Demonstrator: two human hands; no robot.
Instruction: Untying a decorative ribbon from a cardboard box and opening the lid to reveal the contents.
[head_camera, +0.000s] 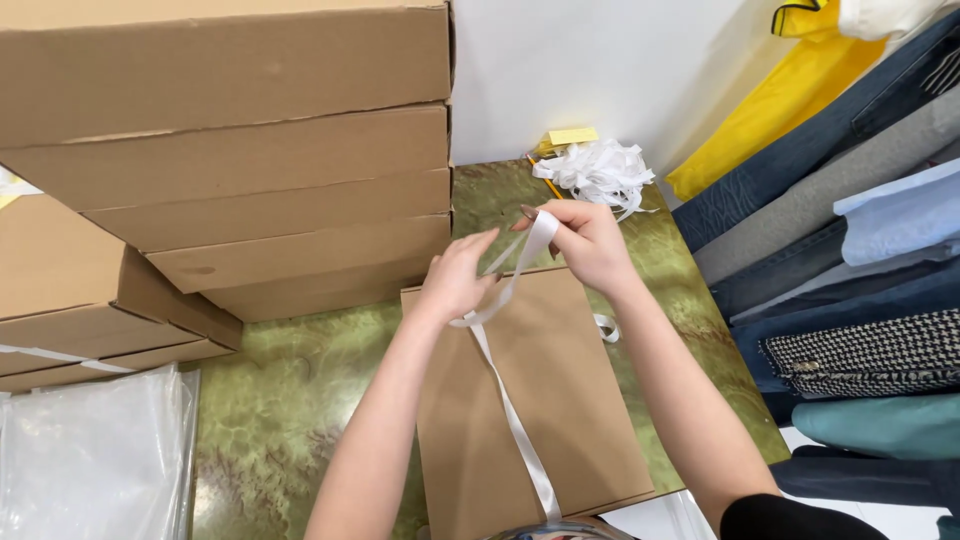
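White ribbon (515, 420), lengthwise over flat brown box (560, 420).
Long axis runs from box's near edge to far edge; there left hand (455, 285) pinches it, right hand (590, 245) loops it over fingers. Ribbon pile (600, 172) beyond box.

Stacked cardboard boxes (240, 150) fill the green marbled table's (290, 400) far-left corner, a white ribbon heap (600, 170) lies at its far edge, clear plastic bags (95, 460) at its near-left corner, and folded clothes (860, 280) beyond its right edge.
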